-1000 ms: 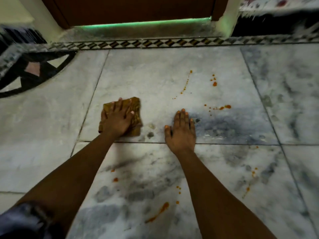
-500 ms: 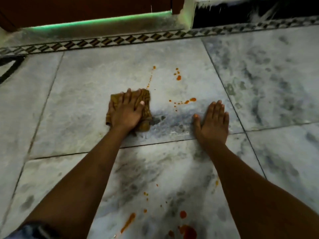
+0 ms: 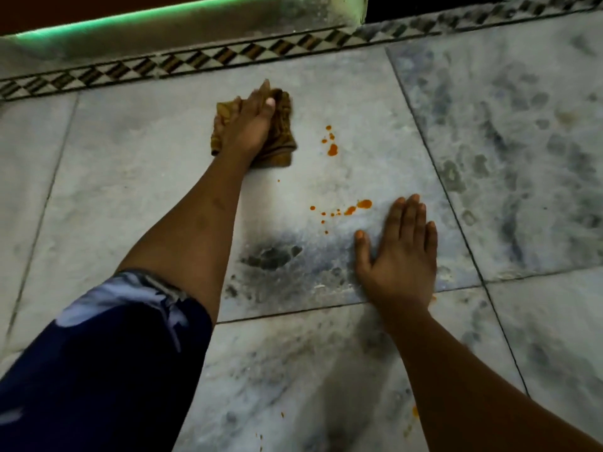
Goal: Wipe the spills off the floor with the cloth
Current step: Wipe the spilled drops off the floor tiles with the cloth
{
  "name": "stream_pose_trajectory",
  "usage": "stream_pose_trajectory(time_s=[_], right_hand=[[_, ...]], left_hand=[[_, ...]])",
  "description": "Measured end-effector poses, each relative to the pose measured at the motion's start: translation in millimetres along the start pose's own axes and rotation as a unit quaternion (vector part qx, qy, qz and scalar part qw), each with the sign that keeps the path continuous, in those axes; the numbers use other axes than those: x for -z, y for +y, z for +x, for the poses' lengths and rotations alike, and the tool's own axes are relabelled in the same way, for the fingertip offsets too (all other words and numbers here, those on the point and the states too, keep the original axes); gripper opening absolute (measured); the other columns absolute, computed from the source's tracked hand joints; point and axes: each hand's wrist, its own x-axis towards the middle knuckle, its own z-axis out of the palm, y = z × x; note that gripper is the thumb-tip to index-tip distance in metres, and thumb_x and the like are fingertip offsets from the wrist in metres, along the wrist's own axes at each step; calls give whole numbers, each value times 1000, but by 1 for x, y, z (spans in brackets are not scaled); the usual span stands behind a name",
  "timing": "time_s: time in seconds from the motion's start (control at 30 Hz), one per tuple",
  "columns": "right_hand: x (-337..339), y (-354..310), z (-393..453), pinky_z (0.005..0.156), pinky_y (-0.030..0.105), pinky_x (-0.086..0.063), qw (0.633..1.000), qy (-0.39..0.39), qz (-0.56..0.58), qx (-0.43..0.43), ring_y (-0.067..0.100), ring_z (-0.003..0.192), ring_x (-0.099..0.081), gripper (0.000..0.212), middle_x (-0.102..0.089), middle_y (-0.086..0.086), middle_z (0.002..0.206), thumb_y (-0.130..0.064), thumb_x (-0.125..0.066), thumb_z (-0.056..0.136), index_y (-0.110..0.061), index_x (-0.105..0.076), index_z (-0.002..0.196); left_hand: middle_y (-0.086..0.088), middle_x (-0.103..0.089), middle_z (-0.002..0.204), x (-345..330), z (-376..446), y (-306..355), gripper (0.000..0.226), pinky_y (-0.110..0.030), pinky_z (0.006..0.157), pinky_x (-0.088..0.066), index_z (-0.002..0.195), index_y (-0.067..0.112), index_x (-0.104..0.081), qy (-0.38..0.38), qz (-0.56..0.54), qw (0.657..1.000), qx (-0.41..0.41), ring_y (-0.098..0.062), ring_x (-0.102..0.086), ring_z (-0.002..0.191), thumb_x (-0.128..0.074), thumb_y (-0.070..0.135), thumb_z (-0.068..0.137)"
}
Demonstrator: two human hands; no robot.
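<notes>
A crumpled brown cloth (image 3: 281, 138) lies on the white marble floor (image 3: 137, 177) near the far patterned border. My left hand (image 3: 249, 123) presses flat on top of it with straight fingers. Just right of the cloth sit orange spill drops (image 3: 332, 148). A second line of orange drops (image 3: 355, 207) lies nearer, just left of my right hand's fingertips. My right hand (image 3: 399, 256) rests flat and open on the floor. Small orange specks (image 3: 414, 412) show near my right forearm at the bottom.
A black and brown diamond-patterned border strip (image 3: 202, 60) runs across the far floor. Behind it a raised threshold (image 3: 182, 27) carries a green glow under a door. A dark grey smudge (image 3: 270, 256) marks the tile between my arms.
My left hand has pushed the cloth farther away and to the right, over the thin trail of drops that lay beyond it. My right hand stays flat on the floor.
</notes>
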Motion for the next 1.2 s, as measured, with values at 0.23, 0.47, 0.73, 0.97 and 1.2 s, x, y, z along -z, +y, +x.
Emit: stream_pose_trajectory(time_s=[0.23,0.47,0.73,0.97,1.2], right_hand=[[3,0,0,115,35,-1,1000,-6,-1,-6,28,144,-15,80,-16,18,155,-54,-22,88,-2,-17,148],[5,-2,-1,116,35,0,1000,-7,7,-9,28,144,-14,80,-15,18,155,-54,-21,88,-2,-17,148],[9,-3,0,116,35,0,1000,-22,14,-14,26,145,-11,80,-12,16,156,-55,-18,88,-3,-14,149],[6,-3,0,116,33,3,1000,-24,10,-13,25,146,-7,80,-9,15,157,-55,-18,88,-5,-11,150],[5,-3,0,116,34,2,1000,-14,2,-13,26,145,-11,80,-12,16,156,-55,-19,88,-4,-15,149]], left_hand=[[10,-1,158,-9,-64,-28,66,-45,115,5,147,41,-8,-59,174,971,-155,-15,1,146,-20,61,85],[9,-1,159,-3,14,-6,55,-47,114,7,148,38,-11,-73,145,984,-73,-14,4,146,-30,49,98],[21,5,148,-1,-104,-46,71,-34,112,7,143,40,-5,-92,137,966,-198,-7,4,142,-13,66,77],[7,-5,159,-1,18,-9,52,-44,114,6,148,33,-17,-46,134,987,-69,-16,-1,146,-31,44,99],[8,-11,158,-22,-12,1,48,-43,116,7,147,36,-20,-36,120,981,-149,-12,-4,146,-31,40,100]])
